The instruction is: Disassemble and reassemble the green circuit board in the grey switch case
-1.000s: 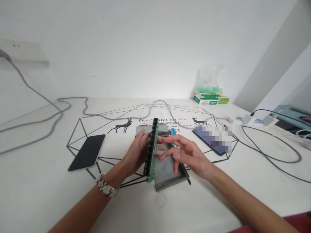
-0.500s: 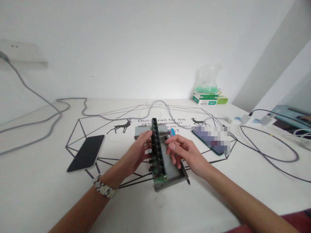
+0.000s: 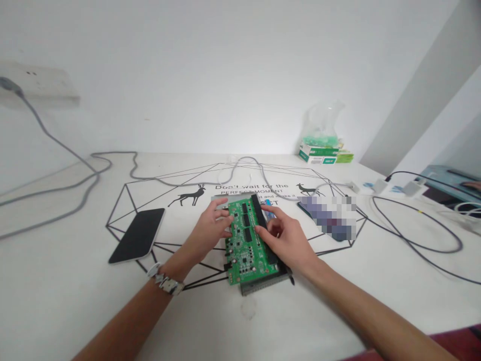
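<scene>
A green circuit board (image 3: 248, 245) with a long black connector row along its right edge lies over a grey metal case (image 3: 263, 287), hiding most of it. My right hand (image 3: 291, 238) grips the board's right side, thumb on top and the other fingers around the outer edge. At the left edge of the board is my left hand (image 3: 212, 223), fingers apart and loosely bent, their tips at or touching the edge. A blue-tipped thing (image 3: 268, 203), perhaps a screwdriver, shows just beyond my right fingers.
A dark-screened phone (image 3: 139, 235) lies to the left, and another phone (image 3: 326, 218) to the right, its screen blurred. A grey cable (image 3: 195, 184) crosses the back. Chargers sit in a power strip (image 3: 383, 185) at right. Small green-and-white boxes (image 3: 319, 153) stand against the wall.
The board has turned from standing on its edge to lying with its green face up. My right hand has taken hold of its right side; my left fingers have loosened.
</scene>
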Demonstrator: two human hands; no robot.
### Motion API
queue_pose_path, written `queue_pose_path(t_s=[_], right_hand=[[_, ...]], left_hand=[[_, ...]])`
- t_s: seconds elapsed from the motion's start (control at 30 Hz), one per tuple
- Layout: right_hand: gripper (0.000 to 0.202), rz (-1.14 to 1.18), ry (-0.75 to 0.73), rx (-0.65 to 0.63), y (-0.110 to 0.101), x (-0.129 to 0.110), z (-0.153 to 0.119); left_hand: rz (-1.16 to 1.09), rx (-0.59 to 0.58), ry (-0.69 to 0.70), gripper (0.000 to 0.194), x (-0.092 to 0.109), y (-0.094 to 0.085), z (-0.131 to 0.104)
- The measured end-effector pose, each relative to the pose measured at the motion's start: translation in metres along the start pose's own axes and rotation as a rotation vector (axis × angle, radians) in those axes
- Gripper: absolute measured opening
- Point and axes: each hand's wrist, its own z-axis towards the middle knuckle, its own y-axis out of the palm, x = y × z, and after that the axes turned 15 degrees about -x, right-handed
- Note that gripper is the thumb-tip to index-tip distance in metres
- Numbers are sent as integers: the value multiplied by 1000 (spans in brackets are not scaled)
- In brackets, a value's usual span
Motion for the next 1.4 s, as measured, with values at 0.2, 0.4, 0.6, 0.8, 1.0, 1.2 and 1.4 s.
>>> queue_pose_path(t_s=[0.2, 0.4, 0.6, 0.8, 1.0, 1.2, 1.4], right_hand=[[55, -434, 63, -41, -4, -2, -3], [40, -516, 42, -89, -3, 3, 1], [27, -443, 74, -125, -5, 9, 3], [18, -601, 24, -67, 3, -8, -8], [26, -797, -25, -108, 17, -16, -14], [24, -867, 26, -114, 18, -17, -11], [24, -902, 46, -103, 17, -18, -11]], left_hand=[[44, -66, -31, 58, -7, -3, 2], [128, -117, -87, 49, -12, -8, 4], [268, -155, -142, 45, -16, -12, 6], [437, -198, -107, 52, -27, -16, 7], [629, -234, -42, 51, -35, -16, 9], [854, -220, 75, 45, -34, -10, 8], [994, -188, 45, 43, -31, -3, 3]])
